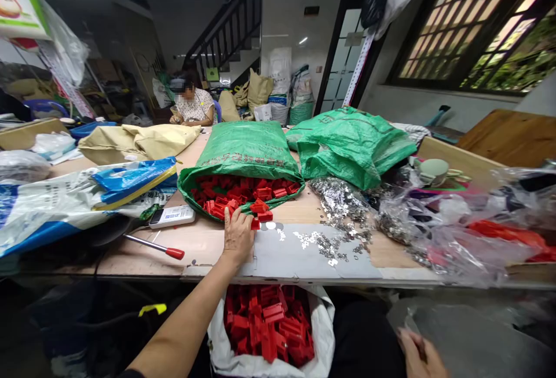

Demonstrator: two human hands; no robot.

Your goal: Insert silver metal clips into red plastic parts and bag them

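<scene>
– Table (204, 245) and room?
– Wood and grey card, crowded: green sack (241, 155) lying open-mouthed, red plastic pieces (260, 209) spilling out, silver metal bits (343, 210) just beside. Behind, a staircase (226, 30) and a barred window (473, 25); a person (194, 106) seated at the far end.
– Hands?
– Flat with fingers spread, left hand (237, 233), touching the red plastic pieces at the sack's mouth. Cut off at the lower edge, right hand (419, 355); apart or closed, cannot tell.

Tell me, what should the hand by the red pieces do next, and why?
Probably curl the fingers of the left hand around the loose red plastic pieces at the mouth of the green sack: the hand touches them on the table, but nothing looks gripped yet.
</scene>
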